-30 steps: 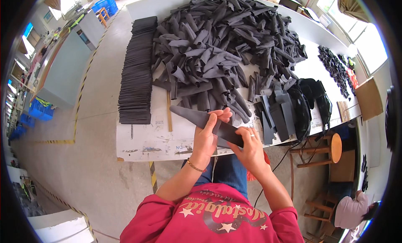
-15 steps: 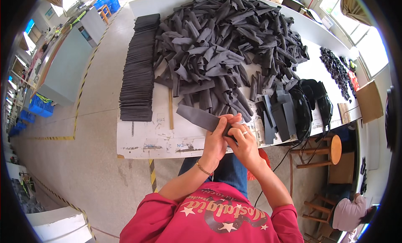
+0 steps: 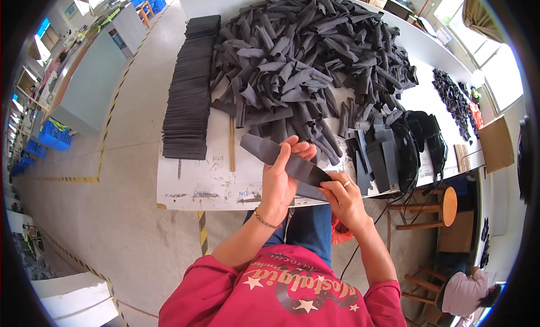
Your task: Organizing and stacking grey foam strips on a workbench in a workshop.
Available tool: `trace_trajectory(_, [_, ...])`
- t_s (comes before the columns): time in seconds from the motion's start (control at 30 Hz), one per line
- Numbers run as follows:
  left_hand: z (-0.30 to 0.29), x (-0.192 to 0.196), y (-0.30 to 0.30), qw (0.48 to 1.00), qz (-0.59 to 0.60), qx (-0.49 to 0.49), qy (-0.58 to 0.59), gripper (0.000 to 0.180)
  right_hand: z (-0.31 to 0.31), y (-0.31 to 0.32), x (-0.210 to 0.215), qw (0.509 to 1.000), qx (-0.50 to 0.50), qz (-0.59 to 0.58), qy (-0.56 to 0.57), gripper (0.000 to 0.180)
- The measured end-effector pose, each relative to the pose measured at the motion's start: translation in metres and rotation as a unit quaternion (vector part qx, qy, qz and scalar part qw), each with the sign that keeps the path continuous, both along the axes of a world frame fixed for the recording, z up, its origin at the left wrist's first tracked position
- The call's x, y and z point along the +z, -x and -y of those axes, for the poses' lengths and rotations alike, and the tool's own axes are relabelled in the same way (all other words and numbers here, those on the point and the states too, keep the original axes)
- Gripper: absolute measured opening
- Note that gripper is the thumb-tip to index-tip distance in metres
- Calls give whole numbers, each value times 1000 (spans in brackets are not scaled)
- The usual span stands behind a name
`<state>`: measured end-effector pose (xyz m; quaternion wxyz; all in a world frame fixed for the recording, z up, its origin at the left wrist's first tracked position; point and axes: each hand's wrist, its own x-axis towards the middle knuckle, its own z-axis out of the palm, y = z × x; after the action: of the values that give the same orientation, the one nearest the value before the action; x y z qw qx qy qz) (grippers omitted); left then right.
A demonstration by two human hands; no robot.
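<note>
A dark grey strip of fabric-like material (image 3: 306, 171) stretches between my hands above the front edge of the table. My left hand (image 3: 279, 183) grips it near the middle, thumb on top and fingers behind. At its lower right end my right hand (image 3: 346, 202) pinches it, a ring on one finger. A second grey length shows beneath the strip, partly hidden by my left hand; whether it belongs to the same piece I cannot tell. Beyond my hands lies a big heap of curled grey strips (image 3: 284, 74). To the left runs a long, neat row of stacked strips (image 3: 187, 90).
Flat grey strips (image 3: 385, 152) lie right of my hands, beside glossy black bundles (image 3: 410, 144) with cords hanging down. A wooden stick (image 3: 232, 144) rests on the white table (image 3: 185, 183). A wooden stool (image 3: 447, 206) stands at the right. Another person (image 3: 467, 290) is at the lower right.
My right hand has moved down and right, away from my left. The strip, bunched between my fingers before, is now drawn out between both hands.
</note>
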<state>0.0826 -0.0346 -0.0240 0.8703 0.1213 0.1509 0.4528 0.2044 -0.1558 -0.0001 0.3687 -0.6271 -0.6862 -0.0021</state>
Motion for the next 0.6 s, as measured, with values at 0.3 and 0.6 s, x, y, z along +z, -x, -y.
trace_trajectory(0.3, [22, -4, -9, 1000, 9, -7, -22, 35, -14, 4, -5, 999, 18, -31, -31, 20])
trace_trajectory(0.6, [27, -5, -12, 999, 23, 7, -23, 34, -19, 8, -7, 998, 1, -57, -29, 18])
